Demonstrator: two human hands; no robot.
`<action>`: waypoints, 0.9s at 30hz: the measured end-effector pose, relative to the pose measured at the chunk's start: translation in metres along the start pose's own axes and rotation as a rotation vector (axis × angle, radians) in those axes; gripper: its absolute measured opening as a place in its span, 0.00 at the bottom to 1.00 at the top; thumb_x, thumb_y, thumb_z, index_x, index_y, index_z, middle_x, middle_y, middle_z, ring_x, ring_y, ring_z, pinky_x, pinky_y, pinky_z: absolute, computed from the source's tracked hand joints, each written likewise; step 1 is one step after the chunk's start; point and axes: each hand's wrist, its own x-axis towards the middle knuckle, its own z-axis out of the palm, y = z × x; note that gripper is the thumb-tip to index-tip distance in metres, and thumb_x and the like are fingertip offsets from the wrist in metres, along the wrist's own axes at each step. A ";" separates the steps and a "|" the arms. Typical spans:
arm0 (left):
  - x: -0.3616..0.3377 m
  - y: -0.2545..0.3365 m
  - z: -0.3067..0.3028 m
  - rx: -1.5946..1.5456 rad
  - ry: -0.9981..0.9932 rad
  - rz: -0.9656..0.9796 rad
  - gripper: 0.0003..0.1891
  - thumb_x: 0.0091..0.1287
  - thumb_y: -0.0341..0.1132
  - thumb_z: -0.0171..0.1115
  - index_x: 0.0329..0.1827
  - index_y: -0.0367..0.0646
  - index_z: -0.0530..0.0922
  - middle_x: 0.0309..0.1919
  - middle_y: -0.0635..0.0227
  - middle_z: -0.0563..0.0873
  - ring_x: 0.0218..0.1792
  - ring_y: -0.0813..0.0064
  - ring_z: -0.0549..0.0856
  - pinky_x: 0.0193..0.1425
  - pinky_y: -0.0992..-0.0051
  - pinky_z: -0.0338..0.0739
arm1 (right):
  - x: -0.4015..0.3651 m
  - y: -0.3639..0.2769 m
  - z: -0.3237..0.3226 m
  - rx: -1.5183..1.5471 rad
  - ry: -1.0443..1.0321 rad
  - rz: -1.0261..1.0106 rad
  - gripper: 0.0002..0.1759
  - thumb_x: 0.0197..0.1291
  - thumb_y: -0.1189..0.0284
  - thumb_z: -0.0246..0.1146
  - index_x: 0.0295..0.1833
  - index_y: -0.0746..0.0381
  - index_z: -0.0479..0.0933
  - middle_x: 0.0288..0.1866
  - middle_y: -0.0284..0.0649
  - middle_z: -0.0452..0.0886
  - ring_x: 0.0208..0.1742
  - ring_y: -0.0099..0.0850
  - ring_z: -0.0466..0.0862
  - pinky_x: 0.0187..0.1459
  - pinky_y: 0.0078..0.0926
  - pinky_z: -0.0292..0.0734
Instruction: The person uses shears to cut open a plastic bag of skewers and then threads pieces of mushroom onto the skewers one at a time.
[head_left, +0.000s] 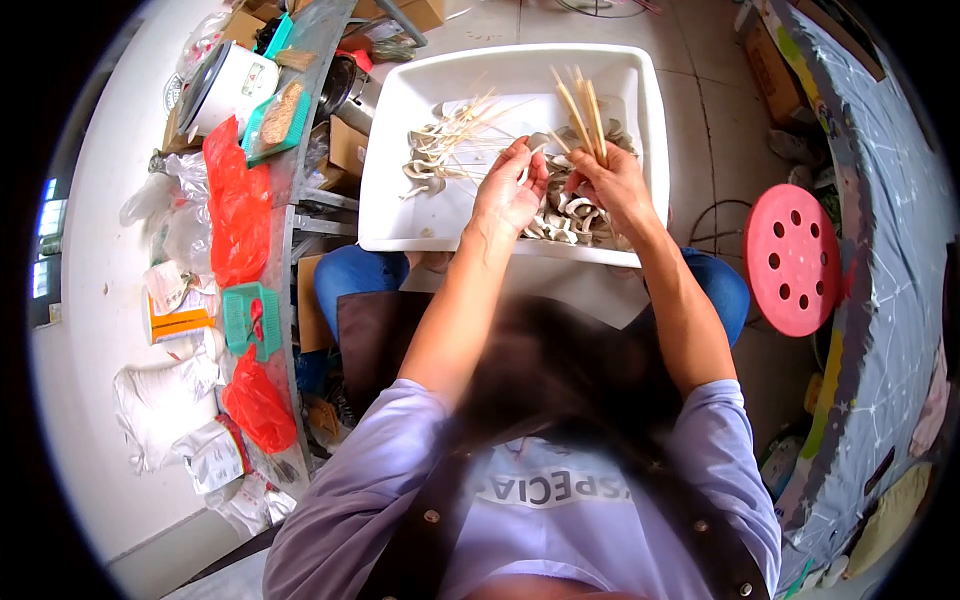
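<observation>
A large white tub (400, 243) rests across the person's knees. Over its middle, my left hand (512, 187) has its fingers curled round a pale grey-white piece. My right hand (612, 185), close beside it on the right, grips a bundle of thin wooden sticks (590, 115) that point up and away. Below and around my right hand lies a heap of loose grey-white pieces (575, 222), which look like sliced mushroom. At the tub's left side, several sticks with such pieces threaded on their ends (440, 145) lie in a loose pile.
On the left, a long table holds red plastic bags (238, 215), a teal basket (250, 320), a white pot (232, 88) and a teal tray of sticks (277, 122). A red round stool (792, 260) stands at the right beside a cloth-covered table (900, 290).
</observation>
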 end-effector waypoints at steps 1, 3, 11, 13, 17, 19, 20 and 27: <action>0.004 0.003 -0.002 -0.091 0.027 -0.057 0.07 0.65 0.34 0.66 0.45 0.50 0.80 0.38 0.73 0.84 0.35 0.76 0.83 0.41 0.75 0.79 | 0.000 0.000 -0.002 0.024 0.024 -0.014 0.09 0.68 0.67 0.60 0.42 0.62 0.76 0.22 0.32 0.78 0.17 0.13 0.68 0.18 0.11 0.59; 0.001 0.008 0.000 -0.157 0.032 -0.106 0.08 0.65 0.35 0.65 0.47 0.51 0.80 0.41 0.72 0.84 0.39 0.75 0.82 0.46 0.72 0.79 | -0.003 -0.005 -0.006 0.007 -0.034 -0.006 0.09 0.67 0.67 0.60 0.42 0.62 0.76 0.22 0.31 0.78 0.18 0.13 0.68 0.19 0.11 0.60; -0.005 0.017 -0.003 0.114 -0.252 -0.089 0.11 0.65 0.31 0.65 0.49 0.51 0.81 0.50 0.71 0.83 0.42 0.75 0.79 0.47 0.74 0.78 | -0.002 0.003 -0.003 -0.186 -0.073 -0.063 0.10 0.65 0.66 0.60 0.40 0.62 0.79 0.20 0.31 0.79 0.22 0.17 0.72 0.26 0.20 0.66; -0.007 0.021 -0.002 0.016 -0.209 -0.059 0.10 0.64 0.30 0.65 0.47 0.49 0.81 0.50 0.70 0.83 0.42 0.75 0.79 0.47 0.75 0.78 | -0.004 0.001 -0.002 -0.177 -0.085 -0.060 0.10 0.65 0.66 0.60 0.39 0.62 0.79 0.20 0.30 0.77 0.21 0.17 0.71 0.25 0.18 0.65; -0.003 0.037 -0.006 -0.098 -0.177 0.039 0.07 0.63 0.27 0.66 0.43 0.48 0.80 0.45 0.67 0.84 0.39 0.77 0.79 0.44 0.77 0.78 | -0.013 -0.010 0.001 -0.202 -0.121 -0.040 0.09 0.67 0.67 0.60 0.38 0.62 0.77 0.19 0.28 0.73 0.20 0.16 0.69 0.23 0.17 0.63; -0.004 0.045 -0.008 -0.079 -0.197 0.089 0.07 0.63 0.28 0.66 0.42 0.47 0.80 0.43 0.69 0.84 0.38 0.78 0.79 0.43 0.77 0.77 | -0.015 -0.012 0.003 -0.218 -0.135 -0.030 0.09 0.67 0.68 0.60 0.38 0.63 0.76 0.19 0.28 0.72 0.20 0.16 0.69 0.23 0.17 0.63; -0.005 0.049 -0.008 -0.069 -0.207 0.112 0.07 0.63 0.28 0.67 0.42 0.47 0.80 0.42 0.69 0.85 0.37 0.79 0.79 0.42 0.77 0.77 | -0.015 -0.011 0.003 -0.208 -0.137 -0.029 0.09 0.67 0.68 0.60 0.38 0.63 0.76 0.19 0.28 0.71 0.20 0.16 0.68 0.23 0.17 0.63; -0.010 0.054 -0.011 0.028 -0.317 0.267 0.04 0.63 0.28 0.66 0.38 0.46 0.82 0.40 0.69 0.84 0.38 0.77 0.79 0.43 0.77 0.76 | -0.016 -0.010 0.002 -0.255 -0.132 -0.070 0.10 0.67 0.67 0.60 0.38 0.64 0.76 0.19 0.28 0.71 0.20 0.16 0.68 0.24 0.17 0.63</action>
